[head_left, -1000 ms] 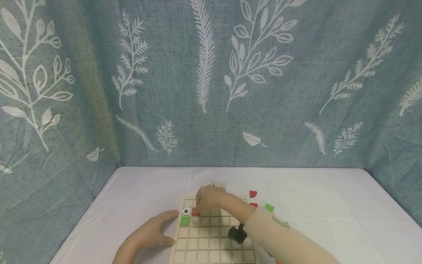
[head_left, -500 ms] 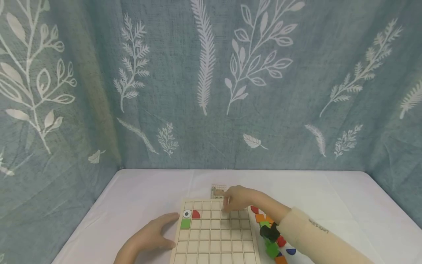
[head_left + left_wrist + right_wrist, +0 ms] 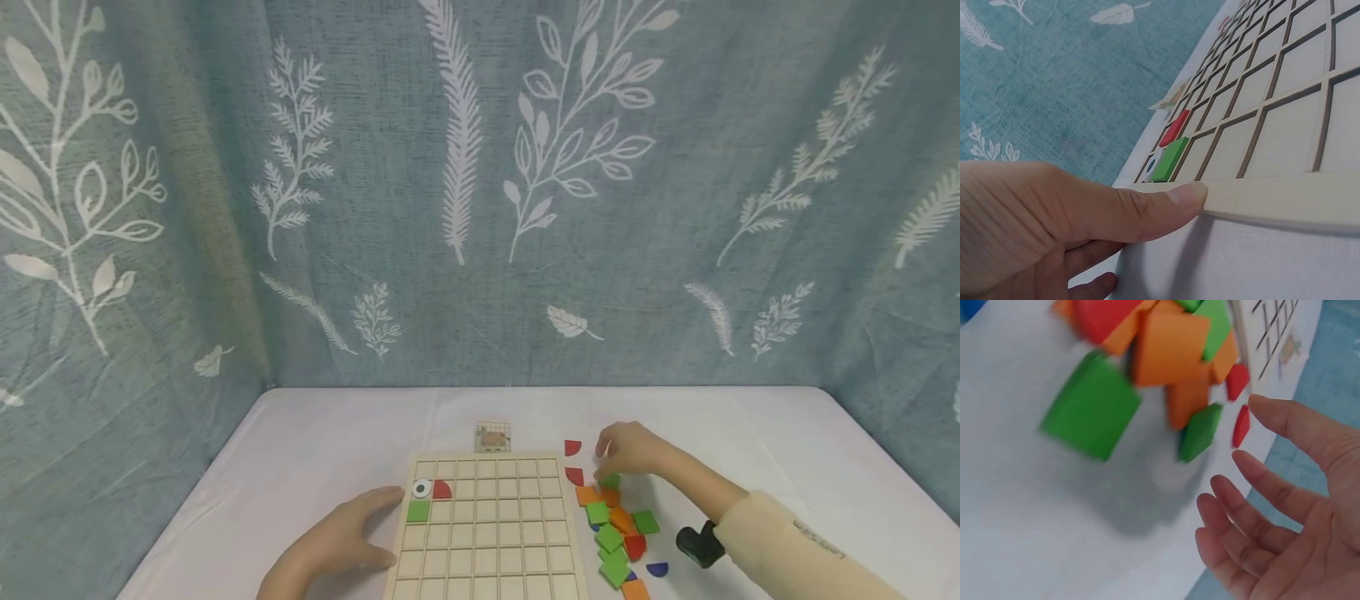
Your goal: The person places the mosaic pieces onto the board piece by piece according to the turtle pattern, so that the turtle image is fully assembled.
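Note:
In the head view, my left hand (image 3: pixel 337 533) lies along the left side of a wooden grid board (image 3: pixel 486 537). The left wrist view shows its thumb (image 3: pixel 1169 203) stretched along the board's edge. Three pieces sit in the board's upper left cells: a white round piece with a black dot (image 3: pixel 422 489), a red quarter-circle (image 3: pixel 442 490) and a green square (image 3: pixel 417 511). My right hand (image 3: pixel 633 450) hovers right of the board, near a loose green square (image 3: pixel 1200 432). In the right wrist view its fingers are spread and loosely bent, with nothing between them.
Loose pieces lie along the board's right side: orange squares (image 3: pixel 622 521), green squares (image 3: pixel 609 537), red quarter-circles (image 3: pixel 573 447) and a blue half-circle (image 3: pixel 657 570). A small picture card (image 3: pixel 493 437) lies behind the board. A patterned curtain (image 3: pixel 480 333) hangs beyond the table.
My right hand has left the red quarter-circle in its cell and moved right, off the board, to the loose pieces. My left hand stays at the board's edge.

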A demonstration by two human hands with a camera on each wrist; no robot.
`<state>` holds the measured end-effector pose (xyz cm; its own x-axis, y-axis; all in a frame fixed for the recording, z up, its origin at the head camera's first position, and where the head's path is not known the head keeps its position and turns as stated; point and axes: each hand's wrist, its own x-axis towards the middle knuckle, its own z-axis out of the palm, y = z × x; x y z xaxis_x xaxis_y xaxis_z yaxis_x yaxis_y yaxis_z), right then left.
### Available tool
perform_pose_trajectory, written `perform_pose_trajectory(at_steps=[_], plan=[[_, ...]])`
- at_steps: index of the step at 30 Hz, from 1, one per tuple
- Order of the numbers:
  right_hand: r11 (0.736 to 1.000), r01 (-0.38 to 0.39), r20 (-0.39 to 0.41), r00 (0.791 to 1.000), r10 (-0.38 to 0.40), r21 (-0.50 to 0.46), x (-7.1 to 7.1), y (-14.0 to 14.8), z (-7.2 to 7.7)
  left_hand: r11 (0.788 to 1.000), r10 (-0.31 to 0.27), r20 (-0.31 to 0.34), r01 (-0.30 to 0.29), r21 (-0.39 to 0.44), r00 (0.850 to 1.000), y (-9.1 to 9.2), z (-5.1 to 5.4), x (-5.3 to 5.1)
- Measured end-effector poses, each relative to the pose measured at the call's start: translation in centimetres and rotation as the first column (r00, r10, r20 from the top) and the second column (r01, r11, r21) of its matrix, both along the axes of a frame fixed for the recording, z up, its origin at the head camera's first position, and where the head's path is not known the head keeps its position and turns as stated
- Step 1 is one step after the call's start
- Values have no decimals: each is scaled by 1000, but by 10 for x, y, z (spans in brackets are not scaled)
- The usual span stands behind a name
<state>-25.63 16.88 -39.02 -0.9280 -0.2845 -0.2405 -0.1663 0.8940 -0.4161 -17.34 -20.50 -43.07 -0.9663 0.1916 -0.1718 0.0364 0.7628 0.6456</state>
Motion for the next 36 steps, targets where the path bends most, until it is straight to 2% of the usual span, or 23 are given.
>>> perform_pose_trajectory(at_steps=[4, 9, 16, 25, 36], plan=[[999, 47, 32, 998, -46, -2, -1, 11, -1, 1000, -3, -1, 3, -4, 1000, 0, -1, -2], [998, 51, 41, 998, -51, -23, -2, 15, -1, 1000, -11, -22, 11, -19, 1000, 0, -1, -3], [999, 46, 42, 998, -46, -7, -1, 14, -6, 1000, -30, -25, 30, 4, 999, 0, 1, -2], [997, 75, 55, 996, -74, -17, 0, 12, -8, 999, -35, -38, 35, 2, 999, -1, 1, 0], [997, 80, 36, 996, -80, -5, 1, 6, -10, 999, -40, -35, 40, 12, 999, -2, 1, 1]])
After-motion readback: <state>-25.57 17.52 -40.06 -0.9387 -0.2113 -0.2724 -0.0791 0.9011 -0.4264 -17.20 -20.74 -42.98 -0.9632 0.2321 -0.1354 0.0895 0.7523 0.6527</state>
